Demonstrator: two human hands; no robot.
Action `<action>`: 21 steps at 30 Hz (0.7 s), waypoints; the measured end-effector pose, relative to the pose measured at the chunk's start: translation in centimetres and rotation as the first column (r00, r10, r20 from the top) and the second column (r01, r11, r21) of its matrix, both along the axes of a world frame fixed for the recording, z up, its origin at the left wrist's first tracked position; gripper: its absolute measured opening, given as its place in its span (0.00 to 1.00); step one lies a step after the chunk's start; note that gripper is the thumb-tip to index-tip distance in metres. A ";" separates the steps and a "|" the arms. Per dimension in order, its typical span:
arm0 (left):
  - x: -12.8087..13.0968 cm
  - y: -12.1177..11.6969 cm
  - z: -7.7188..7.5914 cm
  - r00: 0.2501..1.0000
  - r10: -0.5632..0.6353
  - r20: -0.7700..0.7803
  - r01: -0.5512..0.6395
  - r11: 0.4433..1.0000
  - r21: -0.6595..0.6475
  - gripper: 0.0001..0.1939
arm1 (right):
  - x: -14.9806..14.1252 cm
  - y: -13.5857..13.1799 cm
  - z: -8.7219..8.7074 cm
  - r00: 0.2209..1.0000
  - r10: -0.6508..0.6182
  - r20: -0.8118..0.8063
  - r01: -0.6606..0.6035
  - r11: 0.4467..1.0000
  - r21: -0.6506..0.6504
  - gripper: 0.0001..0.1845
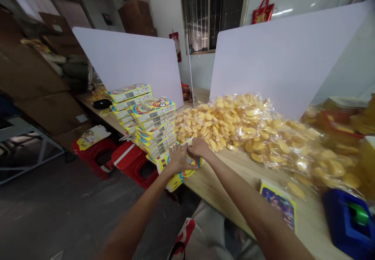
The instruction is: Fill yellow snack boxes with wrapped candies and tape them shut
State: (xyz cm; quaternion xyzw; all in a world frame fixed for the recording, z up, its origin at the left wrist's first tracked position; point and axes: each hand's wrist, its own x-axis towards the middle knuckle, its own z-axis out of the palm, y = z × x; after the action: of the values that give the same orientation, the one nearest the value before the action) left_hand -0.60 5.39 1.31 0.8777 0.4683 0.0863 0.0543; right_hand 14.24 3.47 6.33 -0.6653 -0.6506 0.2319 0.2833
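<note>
Both my hands grip a flat yellow printed box point(179, 174) at the near left corner of the wooden table point(222, 182). My left hand point(177, 159) presses on its top with curled fingers. My right hand point(198, 147) clasps its far edge. Just beyond them rise two leaning stacks of the same yellow boxes point(154, 129), barcodes facing up. To the right lies a big heap of clear bags of yellow pieces point(249, 129).
Two white divider boards point(131, 62) point(281, 52) stand behind the table. A yellow card point(279, 201) and a blue tape dispenser point(348, 221) lie near the front right. Red plastic stools point(129, 162) sit on the floor at left. Cardboard boxes line the left wall.
</note>
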 end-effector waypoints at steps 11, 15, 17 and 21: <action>-0.6 -2.4 6.2 0.987 -0.147 -0.072 0.160 0.958 0.237 0.59 | 3.1 -3.2 -0.1 0.812 -0.090 -0.576 0.060 0.996 -0.071 0.11; 0.4 -5.1 9.1 0.974 -0.212 0.085 0.184 0.949 0.258 0.53 | 4.8 -9.5 0.3 0.685 -0.152 -0.713 0.508 0.801 0.317 0.18; 1.4 -7.1 9.4 0.946 -0.252 0.203 0.206 0.953 0.224 0.54 | 5.2 -13.3 -0.7 0.644 -0.097 -0.759 0.529 0.774 0.349 0.27; 4.2 -11.3 7.1 0.827 -0.315 0.466 0.330 0.943 0.051 0.54 | 5.7 -19.9 -4.4 0.575 -0.046 -0.817 0.280 0.949 0.144 0.19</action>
State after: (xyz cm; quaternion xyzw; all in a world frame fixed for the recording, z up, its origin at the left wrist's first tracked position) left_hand 3.63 -5.92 8.43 0.8961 0.2877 0.2774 0.1931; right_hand 19.95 -16.41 1.92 -0.5028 -0.4115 0.3937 0.6503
